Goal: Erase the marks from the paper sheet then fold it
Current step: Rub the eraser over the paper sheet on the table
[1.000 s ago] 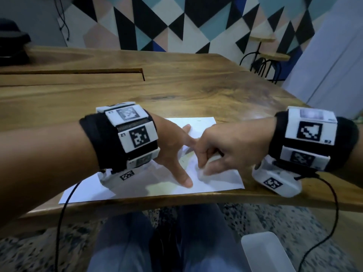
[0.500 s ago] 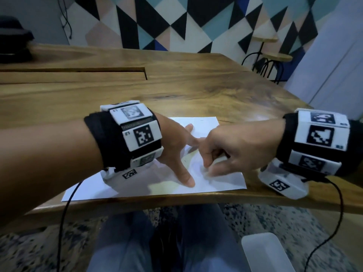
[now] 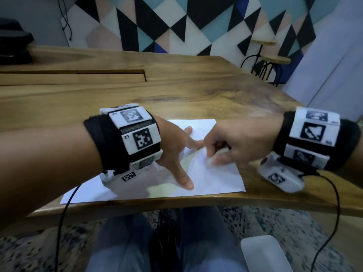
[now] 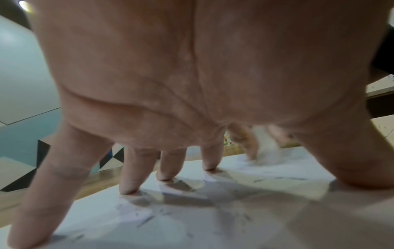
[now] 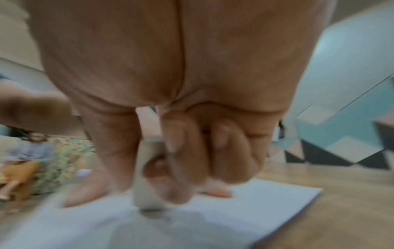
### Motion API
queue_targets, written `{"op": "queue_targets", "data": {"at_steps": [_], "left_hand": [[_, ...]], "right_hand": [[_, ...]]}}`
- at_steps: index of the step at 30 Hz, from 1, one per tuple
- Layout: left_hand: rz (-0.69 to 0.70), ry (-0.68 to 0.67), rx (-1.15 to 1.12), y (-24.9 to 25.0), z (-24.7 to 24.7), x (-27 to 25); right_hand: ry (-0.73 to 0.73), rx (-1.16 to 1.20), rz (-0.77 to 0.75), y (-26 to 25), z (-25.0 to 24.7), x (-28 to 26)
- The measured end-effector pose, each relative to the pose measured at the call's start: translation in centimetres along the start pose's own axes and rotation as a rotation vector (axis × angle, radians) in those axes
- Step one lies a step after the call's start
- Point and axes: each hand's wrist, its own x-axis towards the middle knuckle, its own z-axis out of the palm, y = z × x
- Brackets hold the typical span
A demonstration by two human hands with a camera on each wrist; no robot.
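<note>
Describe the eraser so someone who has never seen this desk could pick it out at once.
Start at the wooden table and find the white paper sheet at its near edge. The right hand hovers over the sheet's right part, pinching the eraser end-down on the paper. It is a small pale block, the only loose thing there; the left hand just presses flat.

**Wood, paper, cloth, plastic**

The table (image 3: pixel 176 91) was wood, grain and dark knots plain under a low sheen. The sheet (image 3: pixel 220 179) on it was thin matt white paper, smudged grey where pencil marks showed in the left wrist view. The eraser (image 5: pixel 147 176) looked a dull, soft off-white block. Both wristbands (image 3: pixel 102 142) were black matt cloth carrying smooth white plastic plates (image 3: pixel 137 126). The cables (image 3: pixel 334 213) had black, smooth sheathing.
</note>
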Motion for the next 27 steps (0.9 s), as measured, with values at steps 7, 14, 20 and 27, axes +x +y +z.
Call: {"op": "queue_targets", "data": {"at_steps": [7, 14, 20, 27], "left_hand": [[0.005, -0.005, -0.002, 0.0, 0.1, 0.1], [0.009, -0.001, -0.012, 0.1, -0.1, -0.3], [0.012, 0.002, -0.012, -0.1, 0.0, 0.0], [0.013, 0.015, -0.050, -0.1, 0.0, -0.3]], "right_hand": [[0.040, -0.041, 0.045, 0.4, -0.3, -0.3], [0.004, -0.072, 0.054, 0.0, -0.2, -0.2], [0.087, -0.104, 0.274, 5.4, -1.3, -0.8], [0.122, -0.255, 0.551, 9.7, -1.0, -1.4]]}}
